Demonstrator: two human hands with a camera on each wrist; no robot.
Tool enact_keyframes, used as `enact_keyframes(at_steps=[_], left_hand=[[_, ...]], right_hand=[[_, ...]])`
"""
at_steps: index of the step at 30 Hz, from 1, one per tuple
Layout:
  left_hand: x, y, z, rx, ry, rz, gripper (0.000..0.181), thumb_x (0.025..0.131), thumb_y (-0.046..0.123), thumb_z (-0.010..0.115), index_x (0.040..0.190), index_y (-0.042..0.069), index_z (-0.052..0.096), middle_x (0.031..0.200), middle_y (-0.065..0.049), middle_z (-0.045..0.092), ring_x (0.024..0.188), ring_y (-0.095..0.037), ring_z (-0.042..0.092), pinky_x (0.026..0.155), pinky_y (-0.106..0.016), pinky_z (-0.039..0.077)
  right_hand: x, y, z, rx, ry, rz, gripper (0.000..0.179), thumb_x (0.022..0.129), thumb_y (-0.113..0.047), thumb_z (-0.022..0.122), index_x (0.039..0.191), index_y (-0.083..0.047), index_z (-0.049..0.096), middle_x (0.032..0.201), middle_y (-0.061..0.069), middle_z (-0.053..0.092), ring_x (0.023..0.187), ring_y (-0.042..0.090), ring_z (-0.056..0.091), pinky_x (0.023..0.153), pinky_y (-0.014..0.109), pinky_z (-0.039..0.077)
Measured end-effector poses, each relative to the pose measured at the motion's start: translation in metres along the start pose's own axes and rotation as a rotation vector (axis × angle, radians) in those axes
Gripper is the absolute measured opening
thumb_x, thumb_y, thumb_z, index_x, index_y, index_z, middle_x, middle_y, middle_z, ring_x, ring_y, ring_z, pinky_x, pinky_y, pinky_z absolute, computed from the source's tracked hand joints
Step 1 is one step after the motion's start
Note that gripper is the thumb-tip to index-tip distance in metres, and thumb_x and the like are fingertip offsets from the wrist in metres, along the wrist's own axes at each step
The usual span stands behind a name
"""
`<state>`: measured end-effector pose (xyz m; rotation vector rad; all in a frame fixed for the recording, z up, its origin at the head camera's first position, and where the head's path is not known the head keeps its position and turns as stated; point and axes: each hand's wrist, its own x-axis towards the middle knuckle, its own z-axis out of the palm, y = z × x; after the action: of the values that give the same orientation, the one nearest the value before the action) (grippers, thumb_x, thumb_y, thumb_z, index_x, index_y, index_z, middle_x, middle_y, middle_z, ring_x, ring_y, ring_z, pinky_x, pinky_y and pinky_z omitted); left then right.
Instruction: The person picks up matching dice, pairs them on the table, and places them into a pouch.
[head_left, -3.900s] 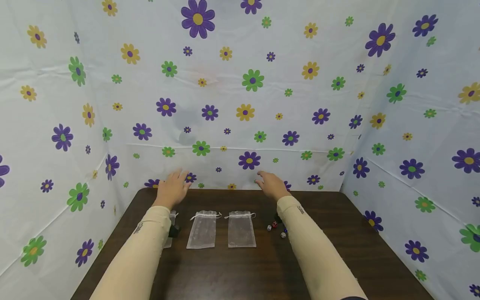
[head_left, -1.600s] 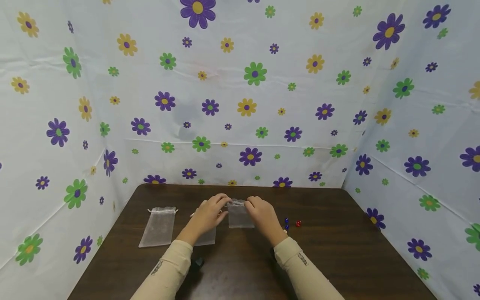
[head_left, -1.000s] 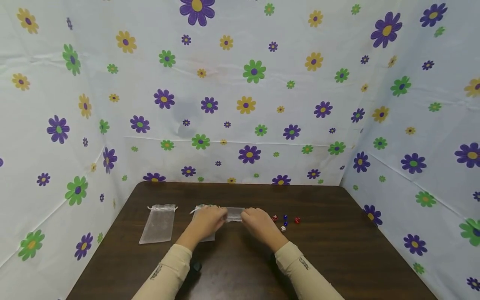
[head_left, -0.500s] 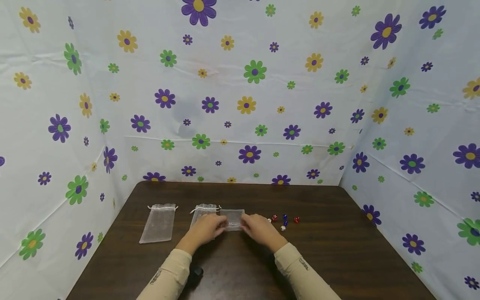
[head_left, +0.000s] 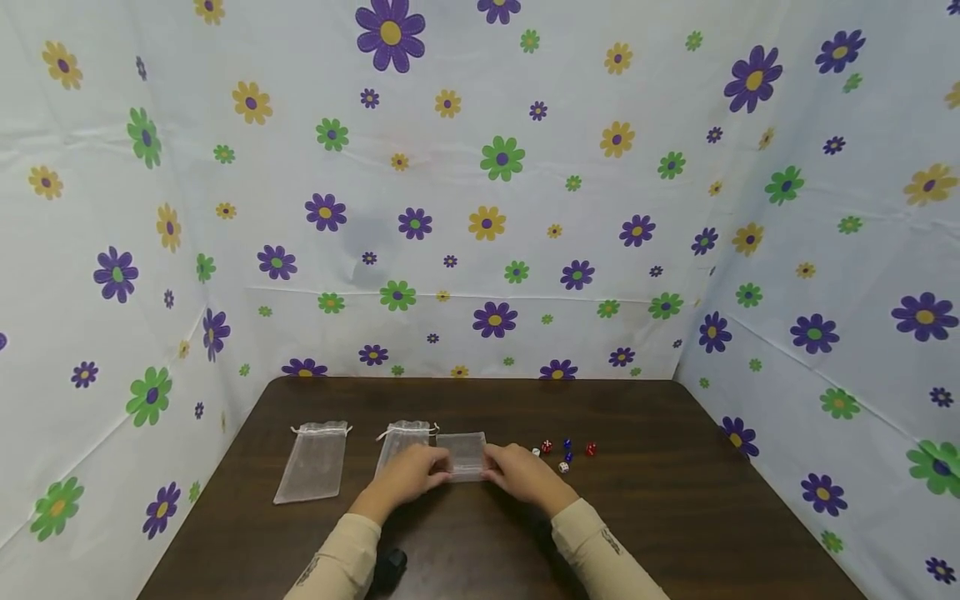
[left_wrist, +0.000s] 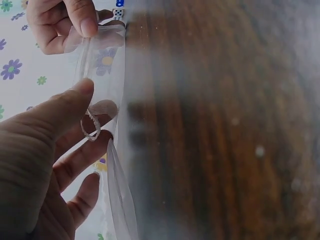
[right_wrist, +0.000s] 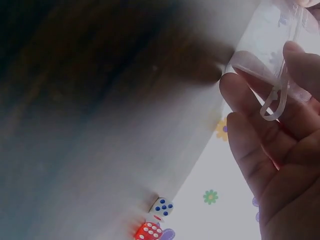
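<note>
Two grips [head_left: 409, 475] [head_left: 525, 474], nearly closed, pinching sheer pouch [head_left: 462, 451]

The left forearm [head_left: 336, 560] and right forearm [head_left: 606, 557] slant inward. The left hand [head_left: 405, 477] and right hand [head_left: 525, 475] face each other, fingers apart. The left thumb [left_wrist: 62, 106] and right thumb [right_wrist: 304, 67] each pinch against the index finger; the remaining fingers curve loosely alongside.

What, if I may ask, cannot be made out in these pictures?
Held bag, head view: side edges partly covered by left hand and right hand.
Middle bag, head view: lower part mostly behind the left hand.
Blue dice, head view: pips too small to count.
Red die, right wrist view: cut by the bottom edge.
</note>
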<state>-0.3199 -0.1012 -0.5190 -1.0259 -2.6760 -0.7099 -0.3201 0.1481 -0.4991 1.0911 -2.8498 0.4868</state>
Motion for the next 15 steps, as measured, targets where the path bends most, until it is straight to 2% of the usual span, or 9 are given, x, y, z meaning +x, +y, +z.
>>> enact_keyframes(at_steps=[6, 11, 15], left_hand=[[0.0011, -0.0003, 0.0012, -0.02, 0.012, -0.01, 0.018, 0.088, 0.02, 0.08, 0.082, 0.022, 0.063, 0.072, 0.016, 0.055, 0.066, -0.001, 0.048, 0.061, -0.025, 0.044], [0.0008, 0.001, 0.001, -0.017, 0.005, -0.018, 0.018, 0.088, 0.019, 0.08, 0.082, 0.022, 0.063, 0.072, 0.016, 0.055, 0.066, -0.001, 0.049, 0.061, -0.025, 0.044], [0.0015, 0.0022, 0.0002, -0.012, -0.002, -0.025, 0.018, 0.088, 0.018, 0.08, 0.083, 0.022, 0.063, 0.073, 0.016, 0.056, 0.067, -0.002, 0.049, 0.062, -0.026, 0.044]], right_hand=[[-0.0012, -0.0003, -0.0008, 0.021, 0.013, -0.005, 0.02, 0.096, -0.021, 0.072, 0.088, -0.018, 0.054, 0.073, -0.012, 0.051, 0.061, 0.002, 0.043, 0.057, 0.021, 0.041], [-0.002, 0.0011, 0.0003, 0.043, -0.009, -0.002, 0.018, 0.097, -0.023, 0.071, 0.09, -0.018, 0.056, 0.075, -0.012, 0.054, 0.063, 0.001, 0.045, 0.058, 0.02, 0.042], [-0.0017, 0.0023, -0.0007, 0.103, -0.036, 0.005, 0.017, 0.096, -0.022, 0.072, 0.088, -0.017, 0.057, 0.076, -0.012, 0.055, 0.063, 0.001, 0.046, 0.06, 0.021, 0.043]])
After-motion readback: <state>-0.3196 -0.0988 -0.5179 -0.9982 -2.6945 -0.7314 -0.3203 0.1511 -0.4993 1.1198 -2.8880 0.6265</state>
